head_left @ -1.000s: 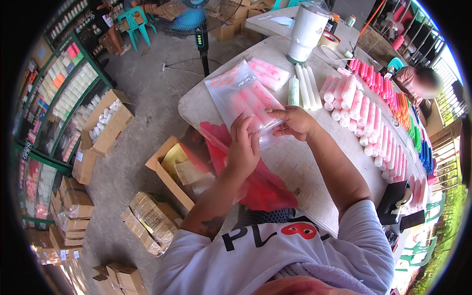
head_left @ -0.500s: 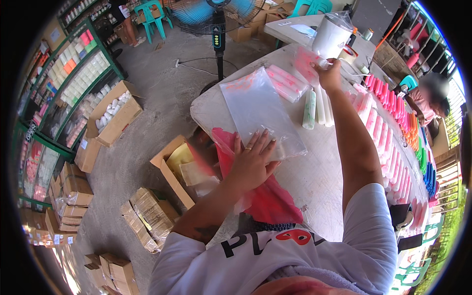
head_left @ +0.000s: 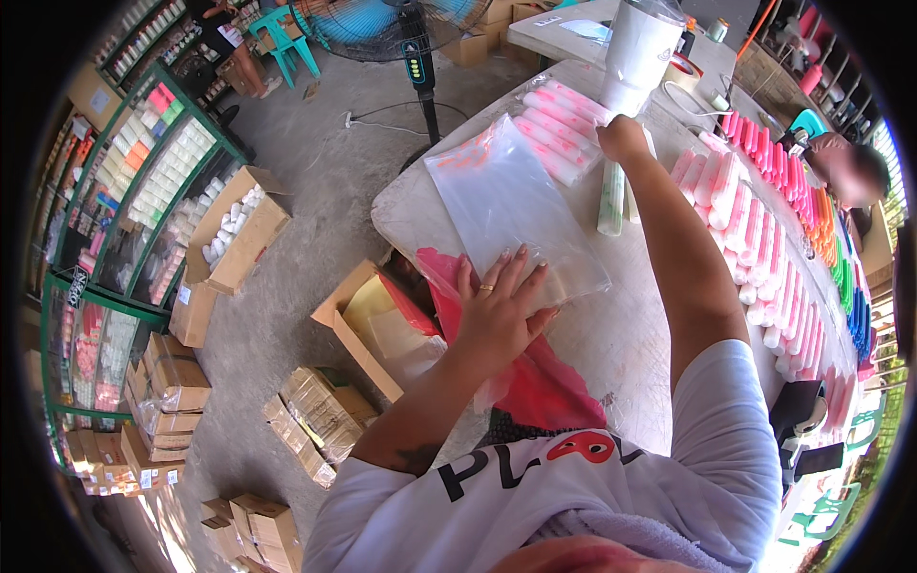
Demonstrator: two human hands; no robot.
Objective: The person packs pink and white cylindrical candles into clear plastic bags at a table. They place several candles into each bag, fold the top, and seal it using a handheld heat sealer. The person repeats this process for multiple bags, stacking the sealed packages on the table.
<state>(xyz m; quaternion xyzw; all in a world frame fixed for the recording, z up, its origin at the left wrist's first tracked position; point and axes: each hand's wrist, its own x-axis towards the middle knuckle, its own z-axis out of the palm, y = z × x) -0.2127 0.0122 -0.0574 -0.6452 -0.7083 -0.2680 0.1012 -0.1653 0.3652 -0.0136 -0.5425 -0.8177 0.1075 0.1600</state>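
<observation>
My left hand [head_left: 501, 310] lies flat with fingers spread on the lower end of a stack of clear plastic bags [head_left: 516, 196] with orange print at the far end. A red plastic sheet [head_left: 540, 382] hangs over the table edge under my left wrist. Beyond the bags, pink-and-white candles in clear plastic packs [head_left: 559, 129] lie side by side. My right hand [head_left: 623, 139] is closed at the right end of the far pack, seemingly gripping its plastic; its fingertips are hidden. Below that hand a pale green candle [head_left: 611, 199] lies beside white ones.
A white tumbler [head_left: 638, 62] stands just beyond my right hand, near a tape roll [head_left: 681, 72]. Rows of pink, orange, green and blue candles [head_left: 764, 258] line the right side, with another person beyond. An open carton [head_left: 358, 325], a standing fan [head_left: 417, 72] and shelves [head_left: 134, 191] are left.
My right hand has lowered the clear pack it held up, laying it beside the other pack. The left hand stays flat on the bags. My view has shifted slightly.
</observation>
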